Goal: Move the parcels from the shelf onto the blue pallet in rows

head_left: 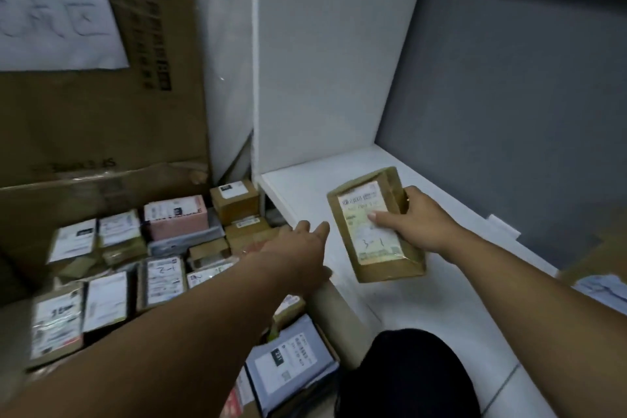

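Observation:
My right hand (415, 222) grips a small brown cardboard parcel (375, 226) with a white label marked "3-1", held just above the white shelf board (302, 187). My left hand (300, 246) reaches forward with its fingers spread and holds nothing; it hovers at the shelf's left edge, next to the held parcel. To the left, below the shelf, several labelled parcels (163, 277) lie close together in rows, among them a pink one (176, 219). The blue pallet itself is hidden under them.
A large cardboard carton (101, 105) with a taped paper sheet stands behind the rows of parcels. A white upright panel (319, 54) and a grey back wall (509, 105) bound the shelf. Grey mailer bags (291, 360) lie near my dark-clothed knee (407, 377).

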